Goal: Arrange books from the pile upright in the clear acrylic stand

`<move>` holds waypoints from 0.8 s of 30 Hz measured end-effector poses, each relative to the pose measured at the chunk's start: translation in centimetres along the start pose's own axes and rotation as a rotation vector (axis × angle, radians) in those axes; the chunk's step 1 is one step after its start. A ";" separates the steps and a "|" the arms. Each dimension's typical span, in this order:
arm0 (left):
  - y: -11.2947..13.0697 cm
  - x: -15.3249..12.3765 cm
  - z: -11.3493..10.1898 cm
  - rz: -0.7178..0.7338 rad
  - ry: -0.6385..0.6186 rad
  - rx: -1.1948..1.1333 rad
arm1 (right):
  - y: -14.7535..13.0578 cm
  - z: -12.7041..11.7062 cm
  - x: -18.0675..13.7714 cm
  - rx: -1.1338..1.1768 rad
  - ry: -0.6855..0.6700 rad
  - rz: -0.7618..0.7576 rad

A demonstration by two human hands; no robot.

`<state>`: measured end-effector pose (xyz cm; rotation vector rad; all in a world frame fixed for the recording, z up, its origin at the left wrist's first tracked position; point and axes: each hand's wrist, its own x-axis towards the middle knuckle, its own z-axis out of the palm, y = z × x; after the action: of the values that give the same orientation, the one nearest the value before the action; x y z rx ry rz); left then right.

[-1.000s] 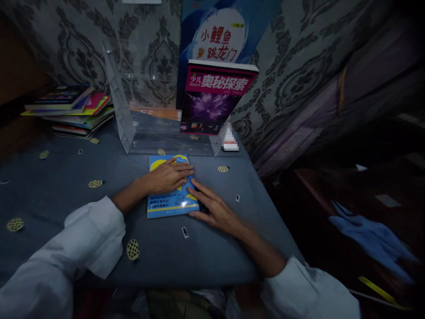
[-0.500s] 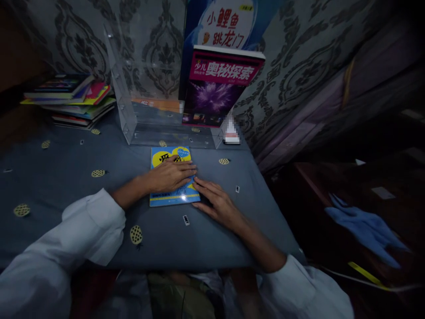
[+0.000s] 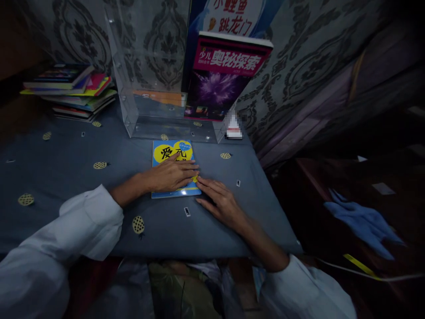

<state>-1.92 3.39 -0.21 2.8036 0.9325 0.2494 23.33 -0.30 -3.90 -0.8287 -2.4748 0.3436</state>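
A thin blue and yellow book [image 3: 172, 153] lies flat on the blue-grey tablecloth [image 3: 66, 177], just in front of a clear acrylic book stand [image 3: 146, 79]. My left hand [image 3: 169, 175] rests palm down on the book's lower half, fingers stretched flat. My right hand [image 3: 219, 199] lies open on the cloth at the book's right edge, its fingertips touching that edge. A magenta book [image 3: 222, 75] stands upright in the stand's right part, with a taller blue book [image 3: 229, 15] behind it.
A stack of several books [image 3: 71, 91] sits at the table's back left. Patterned wallpaper backs the table. The table's right edge drops to a dark floor where a blue cloth [image 3: 365, 221] and a yellow strip [image 3: 360, 265] lie.
Both hands have slid down the book toward me, so more of its yellow top cover shows. The camera has tilted down a little.
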 end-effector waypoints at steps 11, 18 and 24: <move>1.9 -0.8 0.1 0.005 -0.014 -0.033 | -1.3 -0.2 -1.5 -0.054 -0.007 -0.027; 3.4 -1.6 0.0 0.028 -0.019 -0.040 | -2.2 -0.3 -2.1 -0.085 0.079 -0.085; 4.0 -1.8 0.1 -0.008 -0.020 0.015 | -2.6 -0.5 -1.9 -0.119 0.143 -0.120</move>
<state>-0.98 -0.88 0.36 2.8098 0.9446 0.2131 23.59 -3.43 -3.22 -0.7208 -2.4148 0.0921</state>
